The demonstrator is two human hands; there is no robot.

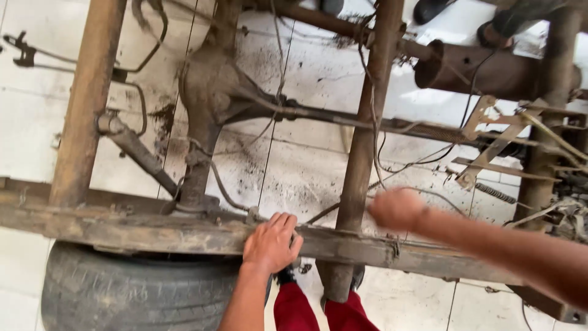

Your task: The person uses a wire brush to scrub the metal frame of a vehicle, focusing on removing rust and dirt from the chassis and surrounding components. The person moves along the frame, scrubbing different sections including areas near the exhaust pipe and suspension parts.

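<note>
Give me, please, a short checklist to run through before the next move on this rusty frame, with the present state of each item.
1. Left hand braced on the frame rail: ok, palm flat on its top edge.
2. Right hand grip: cannot tell, it is blurred, held near the upright bar.
3. Loose cables clear of the right hand: not ok, they hang just beside it.
4. Tyre under the rail: ok, it sits directly below the frame.
5. Floor: not ok, dark grit is scattered over the white tiles.
6. Other people: not ok, shoes stand at the far side.
</note>
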